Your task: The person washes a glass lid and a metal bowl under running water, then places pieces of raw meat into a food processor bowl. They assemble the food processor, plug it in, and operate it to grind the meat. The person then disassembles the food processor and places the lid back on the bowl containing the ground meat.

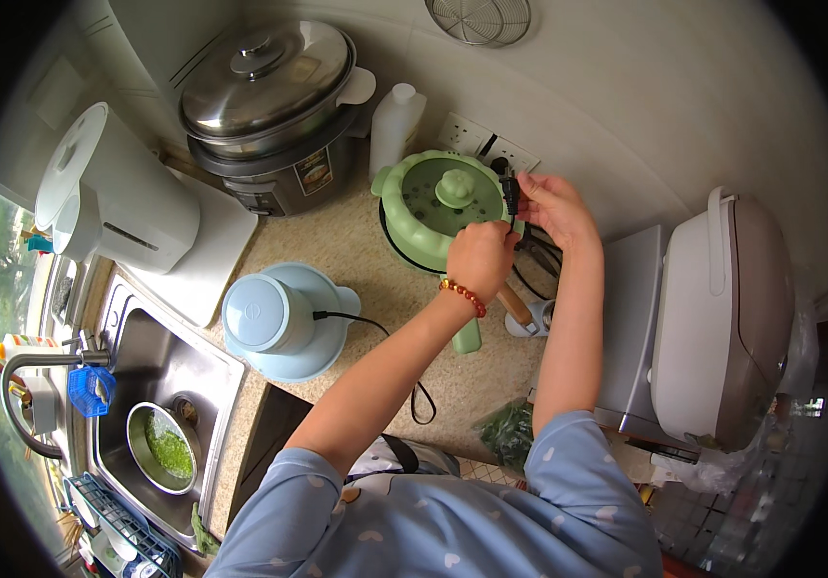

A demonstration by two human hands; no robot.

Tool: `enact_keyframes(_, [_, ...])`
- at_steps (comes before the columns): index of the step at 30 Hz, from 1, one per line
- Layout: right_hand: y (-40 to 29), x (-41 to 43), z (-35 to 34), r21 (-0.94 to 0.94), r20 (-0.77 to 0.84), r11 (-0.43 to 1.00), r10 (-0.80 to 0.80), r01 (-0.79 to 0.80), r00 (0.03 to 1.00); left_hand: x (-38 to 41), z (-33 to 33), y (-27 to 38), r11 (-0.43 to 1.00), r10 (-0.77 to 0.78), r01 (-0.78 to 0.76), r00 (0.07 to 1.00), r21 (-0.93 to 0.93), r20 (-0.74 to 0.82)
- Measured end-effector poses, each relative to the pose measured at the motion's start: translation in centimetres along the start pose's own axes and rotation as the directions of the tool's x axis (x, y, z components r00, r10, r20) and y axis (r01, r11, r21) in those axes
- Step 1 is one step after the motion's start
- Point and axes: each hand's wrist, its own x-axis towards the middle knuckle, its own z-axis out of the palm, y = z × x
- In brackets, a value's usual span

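Both my hands are together above the right rim of a green lidded pot [421, 238] on the speckled counter. A black power plug [510, 189] with its cord is upright between them. My left hand [480, 259], wearing a red bead bracelet [466, 295], is closed around the cord just below the plug. The fingertips of my right hand [555, 206] touch the plug's right side; how firmly they hold it cannot be told. Behind the pot, wall sockets [463, 134] show, with a black plug [500, 165] at the right one. A light blue appliance [269, 318] with a black cord stands left.
A steel-lidded electric cooker [269, 108] and a white plastic bottle [392, 130] stand behind. At left are a white container [146, 217] and a sink [175, 347] holding a metal bowl of chopped greens [170, 448]. A beige appliance [703, 325] is at right.
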Motion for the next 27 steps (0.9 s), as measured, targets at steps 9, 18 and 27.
enact_keyframes(9, [0.4,1.8,-2.3,0.246,-0.081,0.969,0.055,-0.034,0.995,-2.7,-1.6,-1.1,0.999,0.007,-0.006,1.0,0.034,-0.014])
enact_keyframes(18, [4.0,5.7,-5.1,0.636,-0.074,0.758,0.245,-0.144,0.967,-6.2,-0.3,-8.9,0.791,-0.457,0.571,0.789,-0.217,0.41])
enact_keyframes(27, [-0.3,1.8,-5.9,0.548,0.081,0.837,-0.055,0.002,0.995,-3.4,-0.5,-9.7,0.337,-0.634,0.921,0.375,-0.194,0.676])
